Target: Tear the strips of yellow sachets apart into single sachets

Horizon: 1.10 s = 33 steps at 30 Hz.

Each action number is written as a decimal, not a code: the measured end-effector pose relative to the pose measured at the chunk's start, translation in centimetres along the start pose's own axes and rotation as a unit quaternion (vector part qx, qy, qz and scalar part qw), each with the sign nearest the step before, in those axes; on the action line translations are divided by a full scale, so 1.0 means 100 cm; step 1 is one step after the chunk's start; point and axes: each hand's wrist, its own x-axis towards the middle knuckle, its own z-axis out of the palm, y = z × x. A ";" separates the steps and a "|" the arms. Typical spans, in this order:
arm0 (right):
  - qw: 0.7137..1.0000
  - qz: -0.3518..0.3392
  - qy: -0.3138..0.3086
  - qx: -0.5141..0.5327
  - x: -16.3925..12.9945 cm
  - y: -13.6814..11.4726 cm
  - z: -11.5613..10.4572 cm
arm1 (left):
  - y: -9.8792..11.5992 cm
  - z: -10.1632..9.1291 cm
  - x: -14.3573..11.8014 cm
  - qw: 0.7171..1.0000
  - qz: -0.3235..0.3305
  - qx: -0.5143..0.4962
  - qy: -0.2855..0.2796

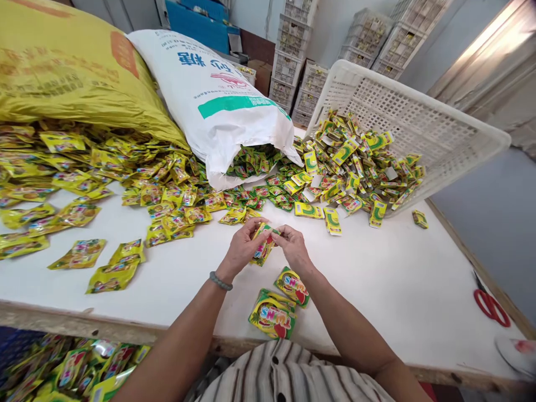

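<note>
Between my two hands, above the middle of the white table, is a small yellow and green box (262, 252) printed with coloured letters. My left hand (244, 245) grips its left side, with a grey band on the wrist. At the box's upper right end, my right hand (292, 244) pinches with thumb and fingers; whether a flap or a small packet is between them I cannot make out. Just below, nearer to me, lie two similar boxes, one (292, 286) partly behind the other (273, 314).
Yellow sachets (171, 204) spread from a yellow sack (75, 67) at left. Green sachets (255, 162) spill from a white sack (221, 100). Small cartons (347, 151) pour from a tipped white crate (419, 111). Red-handled scissors (491, 307) lie at right. A bin of packed pouches (79, 368) stands below the table edge.
</note>
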 end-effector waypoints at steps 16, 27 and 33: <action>0.990 -0.093 -0.038 -0.095 -0.007 -0.014 -0.013 | -0.001 0.001 0.000 0.997 -0.040 -0.054 0.044; 0.998 0.037 0.023 0.044 0.001 -0.017 -0.015 | 0.003 0.001 -0.001 0.996 -0.047 -0.076 0.019; 0.999 -0.003 -0.027 -0.022 -0.002 -0.015 -0.022 | 0.007 0.002 -0.002 0.995 -0.046 -0.091 0.022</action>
